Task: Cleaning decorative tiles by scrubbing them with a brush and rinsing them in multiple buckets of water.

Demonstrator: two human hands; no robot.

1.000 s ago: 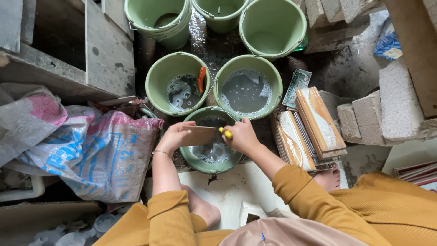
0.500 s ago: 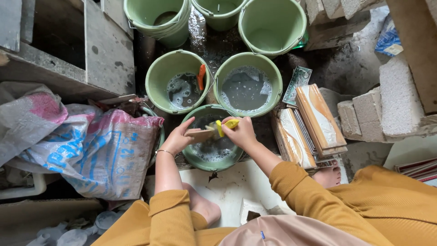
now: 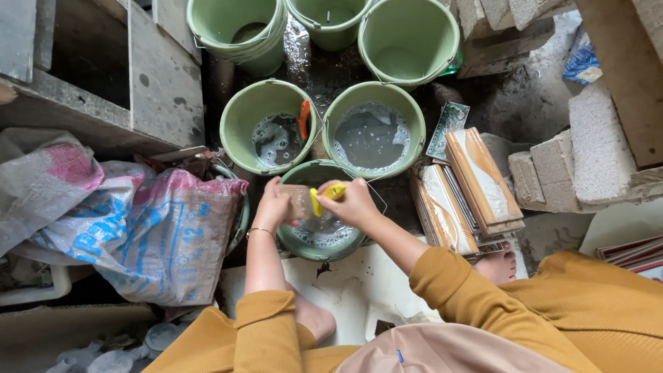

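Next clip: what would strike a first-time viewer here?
Green buckets of soapy grey water cluster at top centre. Over the nearest bucket, the left hand holds a tile while the right hand presses a yellow tool against it. Stacked tiles lie right.

Yellow brush (image 3: pixel 324 195) now seemingly pressed across tile (image 3: pixel 298 202)
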